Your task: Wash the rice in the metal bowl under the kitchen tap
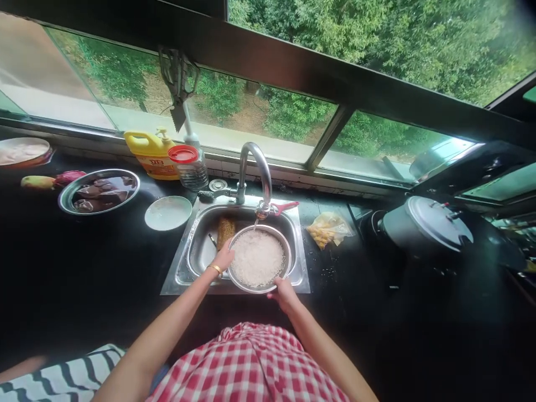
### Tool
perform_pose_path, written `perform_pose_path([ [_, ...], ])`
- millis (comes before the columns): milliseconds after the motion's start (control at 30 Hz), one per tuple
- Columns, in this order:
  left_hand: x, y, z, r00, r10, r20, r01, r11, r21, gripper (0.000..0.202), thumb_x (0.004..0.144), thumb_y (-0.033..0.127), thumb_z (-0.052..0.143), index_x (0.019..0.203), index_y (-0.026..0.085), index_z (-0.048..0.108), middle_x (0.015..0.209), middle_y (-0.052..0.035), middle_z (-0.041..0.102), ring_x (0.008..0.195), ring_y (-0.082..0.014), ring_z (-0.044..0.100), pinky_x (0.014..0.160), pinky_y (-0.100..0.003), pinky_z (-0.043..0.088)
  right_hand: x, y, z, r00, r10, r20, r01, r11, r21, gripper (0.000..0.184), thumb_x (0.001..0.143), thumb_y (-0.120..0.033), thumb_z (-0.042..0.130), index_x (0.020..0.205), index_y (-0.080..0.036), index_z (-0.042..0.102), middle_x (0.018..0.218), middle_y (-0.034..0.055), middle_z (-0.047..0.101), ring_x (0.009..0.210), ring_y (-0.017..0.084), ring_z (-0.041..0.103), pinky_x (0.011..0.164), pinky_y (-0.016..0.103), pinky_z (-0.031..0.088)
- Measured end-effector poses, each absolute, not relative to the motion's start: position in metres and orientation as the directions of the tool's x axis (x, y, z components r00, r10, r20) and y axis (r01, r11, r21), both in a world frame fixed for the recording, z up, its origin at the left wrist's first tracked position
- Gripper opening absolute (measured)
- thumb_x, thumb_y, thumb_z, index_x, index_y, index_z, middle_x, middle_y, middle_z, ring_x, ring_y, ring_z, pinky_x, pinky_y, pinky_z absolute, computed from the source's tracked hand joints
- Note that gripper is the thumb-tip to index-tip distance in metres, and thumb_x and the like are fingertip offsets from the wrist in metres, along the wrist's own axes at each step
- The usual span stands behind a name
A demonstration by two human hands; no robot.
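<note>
Both my hands hold a round metal bowl (287, 267) by its rim, over the front of a steel sink (304, 279). White rice (257, 258) fills much of the bowl. My left hand (223, 258), with a gold bangle at the wrist, grips the left side. At the lower right edge my right hand (285, 293) has its thumb on the rim and fingers beneath. A thin stream of water falls from the curved faucet (262, 167) into the bowl. Behind my left hand, a brownish lotus-root-like or corn-like piece (226, 230) lies in the basin; I cannot tell its kind.
Left of the sink are a white plate (168, 213), a metal bowl of dark pieces in liquid (100, 192), a yellow jug (153, 153) and a red-lidded jar (193, 170). To the right sit a plastic bag (330, 228) and a large pot (419, 229). A striped sleeve (71, 371) shows lower left.
</note>
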State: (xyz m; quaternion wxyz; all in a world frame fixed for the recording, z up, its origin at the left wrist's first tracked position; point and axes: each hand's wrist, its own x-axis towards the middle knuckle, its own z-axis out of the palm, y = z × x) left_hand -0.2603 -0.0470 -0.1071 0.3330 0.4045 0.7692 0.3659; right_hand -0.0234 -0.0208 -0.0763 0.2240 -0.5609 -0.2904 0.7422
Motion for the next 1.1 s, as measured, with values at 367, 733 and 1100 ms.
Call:
perform_pose_path([
  [367, -0.245, -0.061, -0.084, -0.486, 0.829, -0.277, 0.480, 0.518, 0.708, 0.050, 0.078, 0.018, 0.040, 0.128, 0.019, 0.044, 0.118, -0.0100, 0.059, 0.110, -0.0271, 0.054, 0.096, -0.039, 0.039, -0.004, -0.030, -0.082, -0.372, 0.581, -0.723, 0.006, -0.778, -0.628, 0.020, 0.066, -0.006, 0.043, 0.084, -0.013, 0.049, 0.056, 0.0016, 0.057, 0.043, 0.013, 0.053, 0.035, 0.021, 0.045],
  [733, -0.237, -0.058, -0.081, -0.542, 0.816, -0.201, 0.569, 0.532, 0.627, 0.046, 0.081, 0.014, 0.034, 0.126, 0.014, 0.046, 0.123, -0.0136, 0.056, 0.113, -0.0245, 0.052, 0.095, -0.036, 0.040, -0.005, -0.023, -0.079, -0.445, 0.542, -0.712, -0.045, -0.808, -0.587, 0.018, 0.067, -0.005, 0.045, 0.082, -0.014, 0.047, 0.057, 0.0015, 0.053, 0.047, 0.014, 0.053, 0.034, 0.020, 0.044],
  [1100, -0.218, -0.027, -0.026, 0.259, 0.913, -0.316, 0.661, 0.072, 0.747, 0.057, 0.045, 0.025, 0.078, 0.100, 0.021, 0.067, 0.121, -0.0102, 0.059, 0.121, -0.0247, 0.046, 0.104, -0.030, 0.029, -0.003, -0.021, -0.079, -0.490, 0.536, -0.688, -0.029, -0.799, -0.601, 0.015, 0.070, -0.006, 0.045, 0.082, -0.014, 0.048, 0.061, 0.0018, 0.050, 0.046, 0.012, 0.049, 0.035, 0.021, 0.045],
])
